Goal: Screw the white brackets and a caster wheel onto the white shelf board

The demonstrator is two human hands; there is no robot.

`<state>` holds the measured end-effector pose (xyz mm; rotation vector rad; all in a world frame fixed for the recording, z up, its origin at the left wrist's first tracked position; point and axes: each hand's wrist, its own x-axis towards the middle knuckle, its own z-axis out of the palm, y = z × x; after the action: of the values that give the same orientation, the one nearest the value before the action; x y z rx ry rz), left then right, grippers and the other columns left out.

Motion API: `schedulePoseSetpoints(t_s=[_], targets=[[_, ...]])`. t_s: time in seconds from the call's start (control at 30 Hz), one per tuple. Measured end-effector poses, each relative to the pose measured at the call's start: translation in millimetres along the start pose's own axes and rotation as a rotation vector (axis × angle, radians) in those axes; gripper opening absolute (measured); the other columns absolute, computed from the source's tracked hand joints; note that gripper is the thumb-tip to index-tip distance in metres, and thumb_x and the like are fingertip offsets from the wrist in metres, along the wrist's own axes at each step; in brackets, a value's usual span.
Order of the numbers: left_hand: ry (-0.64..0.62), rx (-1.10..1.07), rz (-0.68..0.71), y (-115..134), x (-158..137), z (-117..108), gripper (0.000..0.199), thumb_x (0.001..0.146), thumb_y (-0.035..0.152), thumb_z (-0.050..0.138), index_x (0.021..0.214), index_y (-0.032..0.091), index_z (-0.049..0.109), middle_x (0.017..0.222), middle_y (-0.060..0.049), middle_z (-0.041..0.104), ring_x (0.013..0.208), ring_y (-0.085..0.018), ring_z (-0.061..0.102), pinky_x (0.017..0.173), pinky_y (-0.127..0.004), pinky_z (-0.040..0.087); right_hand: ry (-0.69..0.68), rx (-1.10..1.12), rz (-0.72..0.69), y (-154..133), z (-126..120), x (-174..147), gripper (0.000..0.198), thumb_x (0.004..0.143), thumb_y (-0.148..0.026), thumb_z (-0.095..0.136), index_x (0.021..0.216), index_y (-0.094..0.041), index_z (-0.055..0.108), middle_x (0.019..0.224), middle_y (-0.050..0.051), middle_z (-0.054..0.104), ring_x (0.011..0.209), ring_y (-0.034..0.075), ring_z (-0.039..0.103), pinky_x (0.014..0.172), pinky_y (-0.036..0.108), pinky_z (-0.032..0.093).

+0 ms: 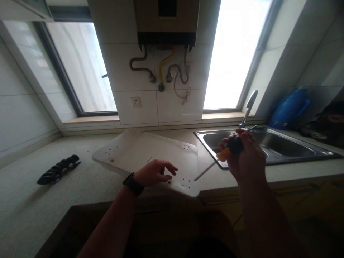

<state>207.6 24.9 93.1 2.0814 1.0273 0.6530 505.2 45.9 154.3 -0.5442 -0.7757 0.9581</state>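
Note:
A white board with rounded corners and small screw holes near its corners lies at an angle on the counter. Over its front part is my left hand, a dark watch on the wrist. Its thumb and index finger are apart, and nothing shows between them. My right hand is wrapped round the black and yellow handle of a screwdriver. The shaft slants down to the left, its tip close to the holes at the board's right front corner; whether it touches, I cannot tell.
Black rounded pieces stand in a row on the counter at left. A steel sink with a tap is at right, beside a blue jug. Pipes hang below a water heater on the wall.

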Motion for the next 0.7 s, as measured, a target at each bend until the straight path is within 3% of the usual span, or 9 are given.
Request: schedulePoseSetpoints(t_s=[0.1, 0.23, 0.43, 0.7], targets=[[0.026, 0.020, 0.002, -4.6, -3.3, -5.9, 0.034, 0.079, 0.026, 0.076, 0.113, 0.021, 0.073, 0.101, -0.003, 0.072, 0.062, -0.007, 0.043, 0.059, -0.019, 0.036, 0.167, 0.122, 0.191, 16.9, -20.0, 12.0, 0.014, 0.088, -0.022, 0.060, 0.101, -0.017, 0.058, 0.081, 0.000, 0.053, 0.061, 0.009, 0.055, 0.047, 0.018, 0.045], [0.054, 0.001, -0.008, -10.4, -8.4, -12.3, 0.032, 0.081, 0.031, 0.076, 0.111, 0.020, 0.073, 0.099, -0.003, 0.072, 0.060, -0.007, 0.041, 0.057, -0.020, 0.034, 0.270, 0.242, 0.350, 36.3, -42.2, 16.4, 0.017, 0.085, -0.018, 0.061, 0.100, -0.017, 0.054, 0.080, 0.000, 0.051, 0.060, 0.007, 0.053, 0.046, 0.013, 0.042], [0.041, 0.007, -0.021, -9.7, -13.1, -13.8, 0.034, 0.080, 0.034, 0.077, 0.112, 0.021, 0.073, 0.088, -0.002, 0.068, 0.058, -0.005, 0.038, 0.056, -0.019, 0.030, 0.233, 0.208, 0.482, 61.3, -57.1, 15.0, 0.019, 0.082, -0.017, 0.062, 0.097, -0.016, 0.051, 0.078, -0.001, 0.051, 0.055, 0.005, 0.050, 0.041, 0.011, 0.039], [0.055, 0.074, -0.024, -8.2, -15.3, -12.0, 0.027, 0.083, 0.037, 0.075, 0.105, 0.022, 0.076, 0.062, 0.004, 0.050, 0.056, -0.006, 0.034, 0.054, -0.020, 0.026, 0.136, 0.039, 0.674, 100.7, -59.7, 10.6, 0.028, 0.079, -0.018, 0.070, 0.092, -0.017, 0.045, 0.075, -0.002, 0.052, 0.052, 0.005, 0.051, 0.039, 0.010, 0.041]])
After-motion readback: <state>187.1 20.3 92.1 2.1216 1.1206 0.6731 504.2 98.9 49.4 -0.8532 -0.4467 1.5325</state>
